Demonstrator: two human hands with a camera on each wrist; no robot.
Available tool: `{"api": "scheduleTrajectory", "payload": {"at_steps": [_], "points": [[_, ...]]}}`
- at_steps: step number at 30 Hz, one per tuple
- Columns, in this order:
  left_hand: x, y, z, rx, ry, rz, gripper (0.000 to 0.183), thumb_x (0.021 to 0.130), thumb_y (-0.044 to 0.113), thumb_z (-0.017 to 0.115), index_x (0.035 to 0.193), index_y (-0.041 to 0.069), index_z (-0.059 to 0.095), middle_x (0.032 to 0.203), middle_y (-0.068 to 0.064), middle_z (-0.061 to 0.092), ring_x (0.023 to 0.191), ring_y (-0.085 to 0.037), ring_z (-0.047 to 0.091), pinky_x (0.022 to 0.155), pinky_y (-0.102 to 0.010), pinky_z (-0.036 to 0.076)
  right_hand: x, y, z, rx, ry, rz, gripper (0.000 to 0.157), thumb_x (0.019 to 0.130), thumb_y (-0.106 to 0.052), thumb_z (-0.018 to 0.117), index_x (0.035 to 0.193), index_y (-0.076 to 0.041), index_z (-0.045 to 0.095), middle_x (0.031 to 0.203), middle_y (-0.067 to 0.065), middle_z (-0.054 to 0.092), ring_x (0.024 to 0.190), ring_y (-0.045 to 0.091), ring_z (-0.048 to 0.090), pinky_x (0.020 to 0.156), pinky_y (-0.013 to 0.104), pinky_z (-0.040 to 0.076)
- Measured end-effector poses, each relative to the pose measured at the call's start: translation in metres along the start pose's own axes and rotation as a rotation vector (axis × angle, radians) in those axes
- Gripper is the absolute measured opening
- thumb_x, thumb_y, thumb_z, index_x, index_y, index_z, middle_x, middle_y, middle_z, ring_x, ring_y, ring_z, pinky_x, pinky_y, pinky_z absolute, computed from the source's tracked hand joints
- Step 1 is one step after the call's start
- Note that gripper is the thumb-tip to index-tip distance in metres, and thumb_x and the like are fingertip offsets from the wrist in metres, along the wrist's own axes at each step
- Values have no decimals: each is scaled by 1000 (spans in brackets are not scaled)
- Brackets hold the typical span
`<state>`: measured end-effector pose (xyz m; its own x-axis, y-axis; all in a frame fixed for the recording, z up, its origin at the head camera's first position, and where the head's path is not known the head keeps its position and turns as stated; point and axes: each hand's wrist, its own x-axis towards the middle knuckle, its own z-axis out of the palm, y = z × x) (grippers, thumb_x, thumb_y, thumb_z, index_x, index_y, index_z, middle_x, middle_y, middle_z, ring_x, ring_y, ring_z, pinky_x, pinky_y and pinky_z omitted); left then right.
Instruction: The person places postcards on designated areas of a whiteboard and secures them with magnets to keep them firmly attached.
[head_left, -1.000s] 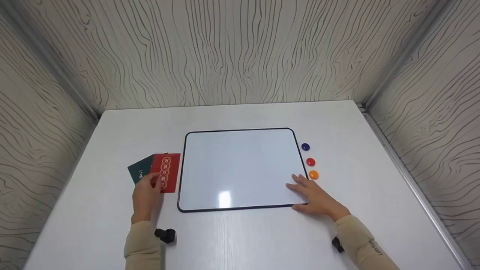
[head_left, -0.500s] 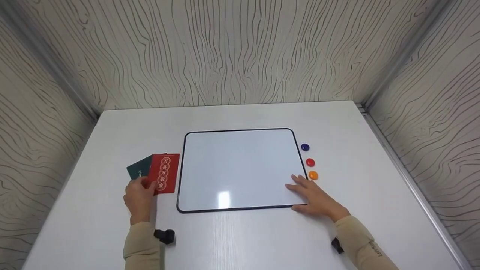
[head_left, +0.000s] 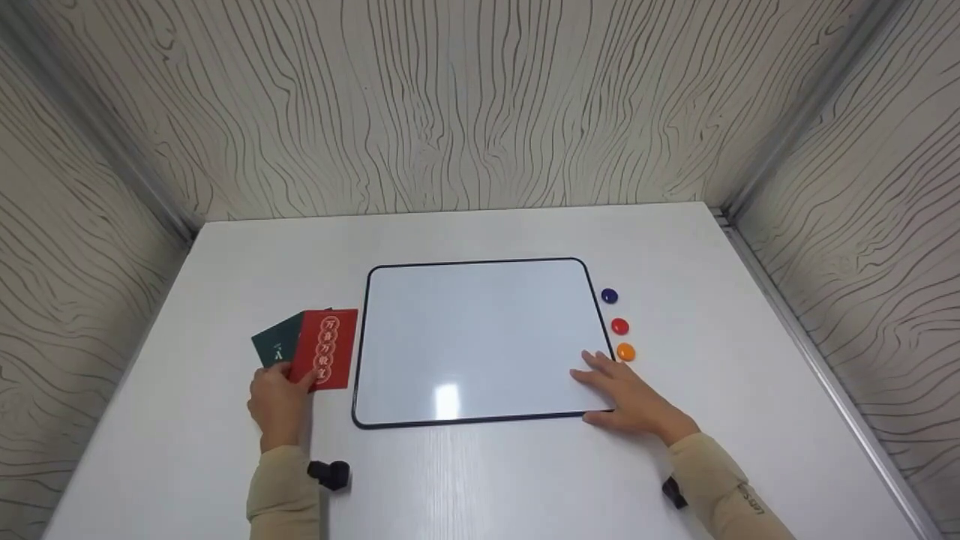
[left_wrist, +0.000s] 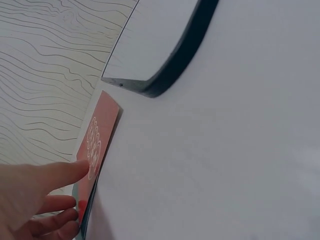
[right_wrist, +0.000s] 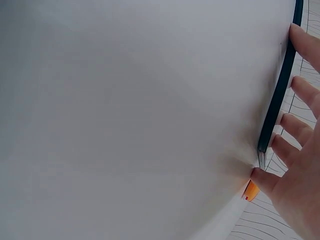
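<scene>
My left hand (head_left: 279, 401) is at the lower left corner of a red card (head_left: 336, 349) printed with pale characters in rings. In the left wrist view its thumb (left_wrist: 70, 175) lies on the red card's face, with the other fingers curled at the card's edge, pinching it. Partly under the red card lies a dark green card (head_left: 276, 339), its lower part hidden by the hand. Fingers spread, my right hand (head_left: 634, 397) rests on the lower right corner of a black-framed whiteboard (head_left: 480, 337); its thumb is at the board's front edge.
Right of the whiteboard lie a dark blue magnet (head_left: 610, 296), a red magnet (head_left: 620, 326) and an orange magnet (head_left: 626, 352) in a column. The white table (head_left: 457, 480) meets wood-patterned walls (head_left: 465, 105) at the back and sides.
My left hand has moved from over the red card's lower characters to its lower left corner, and its fingers have closed on that corner. My right hand stays on the whiteboard.
</scene>
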<state>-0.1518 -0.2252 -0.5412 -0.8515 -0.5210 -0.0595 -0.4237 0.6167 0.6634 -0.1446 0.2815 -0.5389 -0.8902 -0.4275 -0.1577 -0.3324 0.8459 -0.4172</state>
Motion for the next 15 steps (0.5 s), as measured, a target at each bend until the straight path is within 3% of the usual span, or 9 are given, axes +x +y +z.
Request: {"api": "scheduleTrajectory", "payload": {"at_steps": [6,15], "points": [[0,-1,1,1,-7,-15,49,89,23,68,125,-8,56,117,-27,55,112,-41,50,96,-58,38,0,0,0,-2,-9,2,63,86,-38,69,144,-27,45,161,6,29,149,36,23,116,61,30],[5,0,0,-35,-69,-95,51,90,23,67,126,-10,53,122,-29,54,115,-42,48,102,-57,33,0,1,0,-2,-5,-2,64,86,-38,69,144,-28,45,160,7,29,148,37,24,115,61,30]]}}
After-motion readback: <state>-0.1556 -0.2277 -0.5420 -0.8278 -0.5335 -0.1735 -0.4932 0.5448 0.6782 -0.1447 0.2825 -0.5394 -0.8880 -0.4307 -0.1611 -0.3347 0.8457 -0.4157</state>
